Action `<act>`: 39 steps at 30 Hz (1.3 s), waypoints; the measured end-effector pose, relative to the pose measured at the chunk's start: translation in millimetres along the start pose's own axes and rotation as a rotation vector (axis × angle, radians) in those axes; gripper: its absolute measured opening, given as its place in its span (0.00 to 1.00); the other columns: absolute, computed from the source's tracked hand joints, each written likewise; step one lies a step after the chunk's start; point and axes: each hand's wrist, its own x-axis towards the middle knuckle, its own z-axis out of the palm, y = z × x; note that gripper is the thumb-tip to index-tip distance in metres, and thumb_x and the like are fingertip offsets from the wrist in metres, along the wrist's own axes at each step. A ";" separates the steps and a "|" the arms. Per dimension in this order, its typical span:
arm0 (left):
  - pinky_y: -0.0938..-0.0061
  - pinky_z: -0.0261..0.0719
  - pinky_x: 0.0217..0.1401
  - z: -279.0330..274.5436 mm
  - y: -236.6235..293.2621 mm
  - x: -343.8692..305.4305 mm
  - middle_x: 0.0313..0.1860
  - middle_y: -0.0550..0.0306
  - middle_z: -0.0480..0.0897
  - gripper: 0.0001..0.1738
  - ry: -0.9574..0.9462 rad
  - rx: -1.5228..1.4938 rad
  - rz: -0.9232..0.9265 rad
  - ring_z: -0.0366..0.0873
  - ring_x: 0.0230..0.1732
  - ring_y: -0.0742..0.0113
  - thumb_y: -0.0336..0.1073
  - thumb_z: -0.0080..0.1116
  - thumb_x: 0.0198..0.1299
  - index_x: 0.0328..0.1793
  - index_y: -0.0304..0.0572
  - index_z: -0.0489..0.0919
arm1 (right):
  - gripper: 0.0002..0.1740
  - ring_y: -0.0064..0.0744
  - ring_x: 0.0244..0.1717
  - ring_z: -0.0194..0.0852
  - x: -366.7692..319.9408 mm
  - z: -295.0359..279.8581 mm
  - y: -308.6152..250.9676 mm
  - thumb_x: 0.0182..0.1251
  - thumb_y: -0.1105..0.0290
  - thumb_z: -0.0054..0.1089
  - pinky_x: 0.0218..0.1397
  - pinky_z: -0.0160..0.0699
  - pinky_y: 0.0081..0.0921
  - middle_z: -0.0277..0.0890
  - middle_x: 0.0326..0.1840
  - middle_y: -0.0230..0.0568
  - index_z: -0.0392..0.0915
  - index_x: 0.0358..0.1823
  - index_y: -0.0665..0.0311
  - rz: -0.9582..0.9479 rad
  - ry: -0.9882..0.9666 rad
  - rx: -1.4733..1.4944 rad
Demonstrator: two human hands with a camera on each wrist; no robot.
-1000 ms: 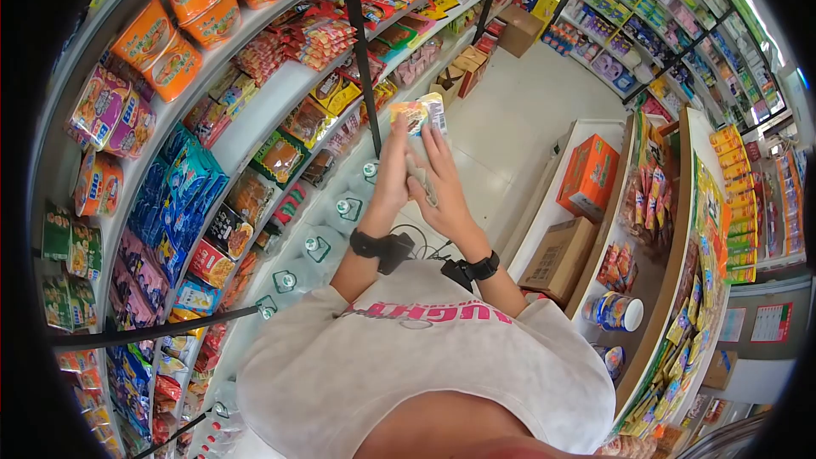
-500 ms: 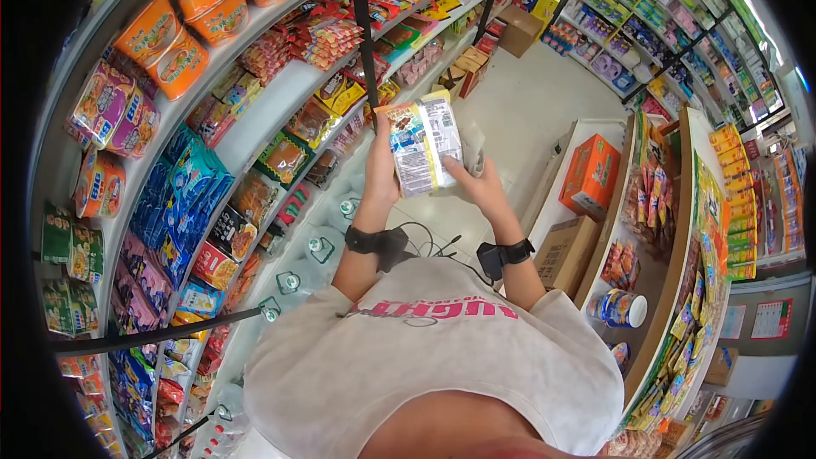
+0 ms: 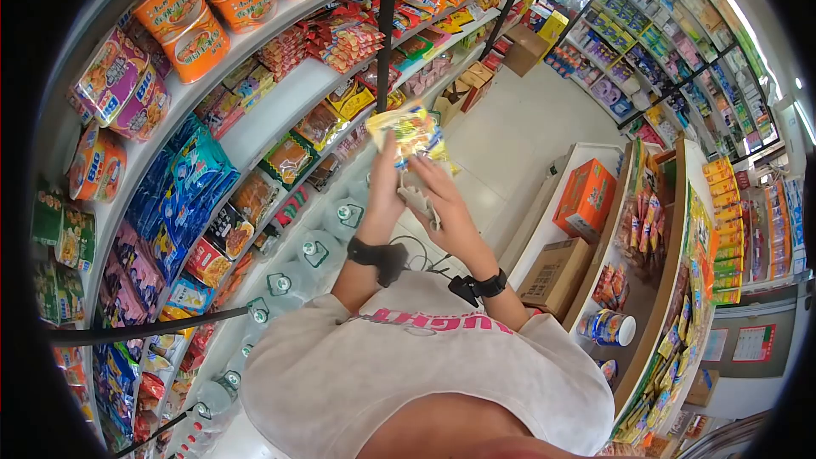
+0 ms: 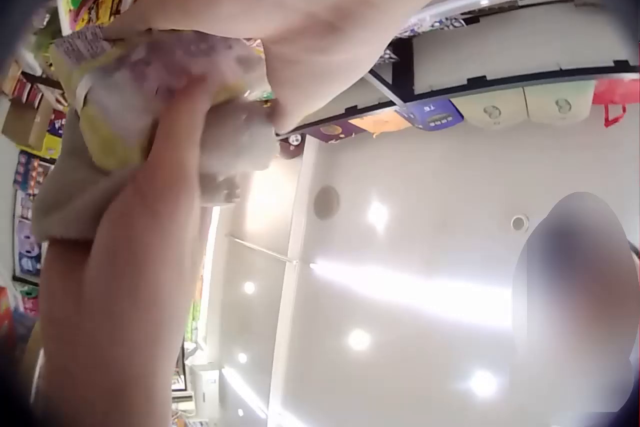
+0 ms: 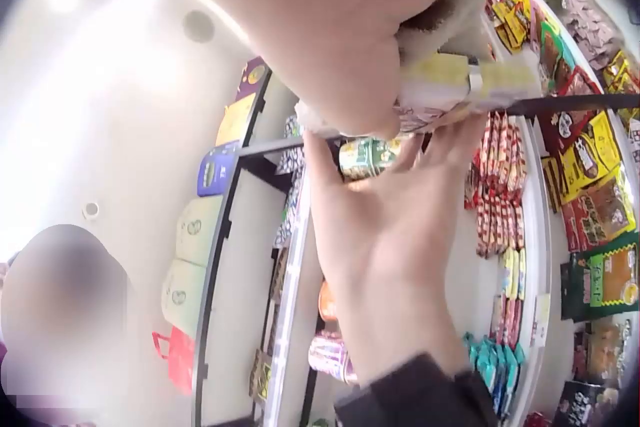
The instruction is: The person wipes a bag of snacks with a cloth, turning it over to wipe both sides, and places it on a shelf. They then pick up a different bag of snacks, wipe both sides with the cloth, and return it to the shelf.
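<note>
A yellow, brightly printed food packet [image 3: 408, 129] is held up in front of the chest, over the aisle floor. My left hand [image 3: 382, 191] grips it from the left; in the right wrist view the left hand's fingers bend against the packet [image 5: 470, 77]. My right hand [image 3: 452, 214] lies along the packet's near right side, holding a grey cloth [image 3: 421, 206] between palm and packet. In the left wrist view, the cloth [image 4: 75, 197] hangs beside the right hand, next to the packet's blurred yellow and clear wrapping [image 4: 115, 137].
Shelves of snack bags [image 3: 344, 44] and orange noodle bowls [image 3: 178, 34] line the left, with large water bottles [image 3: 344, 212] at floor level. To the right, a low rack carries an orange box [image 3: 585, 195], a cardboard carton [image 3: 557, 272] and a blue tub [image 3: 605, 327].
Half a second ago the packet's silver, text-covered side faced up; now a yellow side shows and the packet is tilted. My right hand and the cloth have moved left, closer to my left hand.
</note>
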 end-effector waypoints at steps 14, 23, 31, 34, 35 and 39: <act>0.67 0.81 0.61 -70.1 44.1 -10.0 0.63 0.48 0.79 0.27 -0.010 -0.203 -0.136 0.82 0.58 0.60 0.48 0.52 0.74 0.68 0.33 0.70 | 0.23 0.19 0.33 0.76 32.1 26.2 4.1 0.73 0.56 0.61 0.38 0.76 0.21 0.80 0.35 0.33 0.79 0.50 0.73 0.872 0.000 0.463; 0.70 0.82 0.58 -54.1 21.4 -12.3 0.61 0.53 0.80 0.25 -0.251 0.124 -0.304 0.81 0.58 0.67 0.40 0.59 0.71 0.67 0.33 0.71 | 0.20 0.17 0.16 0.71 3.1 13.6 11.1 0.69 0.56 0.66 0.16 0.70 0.20 0.76 0.24 0.32 0.81 0.41 0.69 0.927 0.419 0.440; 0.72 0.83 0.52 -15.3 -16.0 -16.3 0.54 0.55 0.84 0.21 -0.350 0.366 -0.245 0.83 0.50 0.70 0.33 0.60 0.69 0.65 0.36 0.72 | 0.19 0.20 0.23 0.77 -31.0 -28.6 27.1 0.73 0.59 0.61 0.23 0.76 0.20 0.79 0.29 0.35 0.79 0.47 0.71 0.892 0.514 0.656; 0.73 0.83 0.49 10.7 -36.4 -17.9 0.52 0.54 0.84 0.21 -0.365 0.401 -0.205 0.83 0.47 0.70 0.33 0.61 0.69 0.65 0.34 0.72 | 0.17 0.21 0.25 0.79 -51.9 -59.4 28.8 0.73 0.61 0.61 0.25 0.78 0.21 0.80 0.31 0.36 0.78 0.48 0.71 0.853 0.524 0.699; 0.73 0.82 0.48 20.8 -43.9 -18.9 0.52 0.54 0.84 0.21 -0.378 0.418 -0.206 0.83 0.46 0.70 0.33 0.61 0.69 0.65 0.34 0.72 | 0.16 0.21 0.25 0.79 -62.2 -64.6 35.9 0.73 0.62 0.62 0.26 0.79 0.21 0.81 0.31 0.36 0.78 0.47 0.71 0.829 0.577 0.726; 0.74 0.82 0.48 62.8 -91.2 -25.2 0.51 0.53 0.84 0.22 -0.440 0.454 -0.215 0.84 0.46 0.70 0.33 0.61 0.69 0.65 0.34 0.71 | 0.16 0.20 0.26 0.80 -104.1 -105.3 56.9 0.71 0.63 0.64 0.28 0.81 0.22 0.81 0.31 0.36 0.78 0.47 0.71 0.798 0.646 0.709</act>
